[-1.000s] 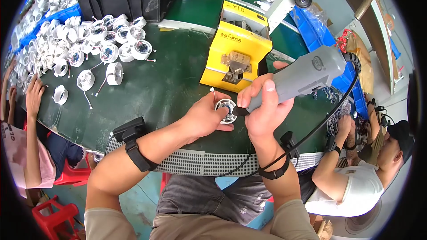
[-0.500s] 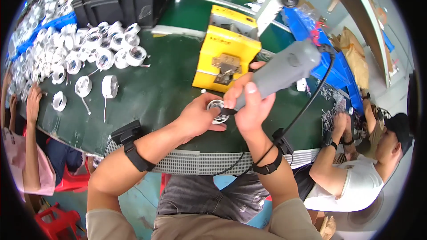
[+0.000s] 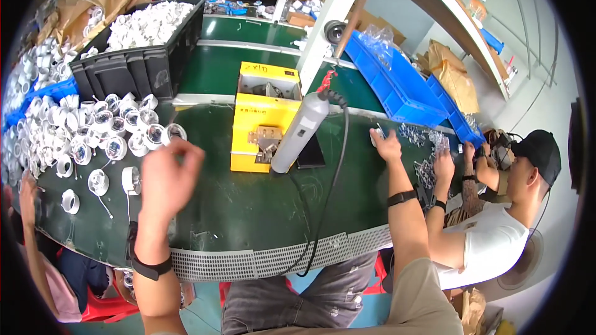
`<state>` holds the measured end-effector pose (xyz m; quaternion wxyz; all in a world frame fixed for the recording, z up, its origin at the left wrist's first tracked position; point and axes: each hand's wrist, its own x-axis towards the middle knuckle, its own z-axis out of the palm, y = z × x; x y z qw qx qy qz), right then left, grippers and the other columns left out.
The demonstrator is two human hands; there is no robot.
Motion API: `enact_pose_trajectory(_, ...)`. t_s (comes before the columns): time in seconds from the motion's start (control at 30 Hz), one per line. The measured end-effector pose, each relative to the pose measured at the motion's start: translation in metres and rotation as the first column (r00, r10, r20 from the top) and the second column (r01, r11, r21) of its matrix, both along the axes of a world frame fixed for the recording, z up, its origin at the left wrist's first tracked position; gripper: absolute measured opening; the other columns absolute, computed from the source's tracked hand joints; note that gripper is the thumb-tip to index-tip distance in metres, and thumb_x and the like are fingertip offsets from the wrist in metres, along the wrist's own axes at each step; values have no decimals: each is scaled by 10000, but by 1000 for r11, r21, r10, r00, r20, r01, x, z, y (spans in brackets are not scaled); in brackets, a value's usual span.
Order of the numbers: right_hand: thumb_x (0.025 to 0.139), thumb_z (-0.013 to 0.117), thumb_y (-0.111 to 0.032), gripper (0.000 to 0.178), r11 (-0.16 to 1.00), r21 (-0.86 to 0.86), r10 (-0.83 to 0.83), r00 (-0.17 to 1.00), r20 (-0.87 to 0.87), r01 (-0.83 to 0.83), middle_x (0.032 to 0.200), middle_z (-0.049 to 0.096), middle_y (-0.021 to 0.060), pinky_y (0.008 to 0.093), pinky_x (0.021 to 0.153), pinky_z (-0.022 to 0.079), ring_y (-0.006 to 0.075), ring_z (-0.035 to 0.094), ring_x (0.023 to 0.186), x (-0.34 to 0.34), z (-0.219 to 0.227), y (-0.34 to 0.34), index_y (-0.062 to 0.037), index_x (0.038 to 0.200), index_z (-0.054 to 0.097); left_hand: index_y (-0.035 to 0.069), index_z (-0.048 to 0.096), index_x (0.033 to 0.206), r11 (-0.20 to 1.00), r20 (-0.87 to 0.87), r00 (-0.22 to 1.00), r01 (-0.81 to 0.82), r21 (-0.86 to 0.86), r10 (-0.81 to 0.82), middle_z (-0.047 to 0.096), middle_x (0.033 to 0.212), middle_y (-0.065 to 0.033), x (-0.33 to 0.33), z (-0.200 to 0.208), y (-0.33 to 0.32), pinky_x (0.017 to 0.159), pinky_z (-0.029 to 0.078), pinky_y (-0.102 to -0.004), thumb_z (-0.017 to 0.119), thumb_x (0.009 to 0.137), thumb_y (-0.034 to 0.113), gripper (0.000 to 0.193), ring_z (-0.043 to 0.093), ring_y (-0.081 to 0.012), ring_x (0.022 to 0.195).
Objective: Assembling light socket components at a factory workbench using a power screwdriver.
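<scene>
My left hand (image 3: 166, 180) is at the right edge of a pile of white round housings (image 3: 116, 147), with its fingers curled. One white round housing (image 3: 174, 132) with a dark inside shows at its fingertips, partly hidden by them. Over on the right, my right hand (image 3: 388, 146) pinches a small white part (image 3: 374, 137) close above the green tabletop, beside scattered screws (image 3: 425, 170). A grey electric screwdriver (image 3: 301, 133) hangs upright from a red coiled cord, touched by neither hand.
A yellow box (image 3: 245, 142) with a metal fixture stands mid-table, a black flat piece (image 3: 311, 154) beside it. The screwdriver's black cable (image 3: 335, 180) loops to the front edge. Back left is a black crate (image 3: 130, 71); blue bins (image 3: 403, 96) lie right. Co-workers (image 3: 490, 236) sit at both sides.
My right hand has let go of the screwdriver, which now hangs free, and moved right to the small white part. My left hand has carried the round housing left to the pile.
</scene>
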<state>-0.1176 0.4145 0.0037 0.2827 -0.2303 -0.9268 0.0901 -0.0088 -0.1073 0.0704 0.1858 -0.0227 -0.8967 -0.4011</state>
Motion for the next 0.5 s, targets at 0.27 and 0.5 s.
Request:
enact_pose_trajectory(0.27,673,821,-193,465,513,-158,816,536,-216,-844,997,624,92,290,763,506,171,619,875,93,54,-172,-18,1056,625,10,497,1293,487,289,451,421,766,-845,632,1115,-105,23,-29,66,727,545,-287,514,993,271,398,645,-152,820)
enact_pose_trajectory(0.5,664,851,-228,587,128,-396,964,208,-167,-909,1016,509,63,282,769,475,185,562,930,122,62,-243,-56,1174,616,-11,365,1394,69,-13,403,187,980,-915,535,1286,-118,15,-38,73,925,502,-369,424,1021,268,470,573,-221,1129)
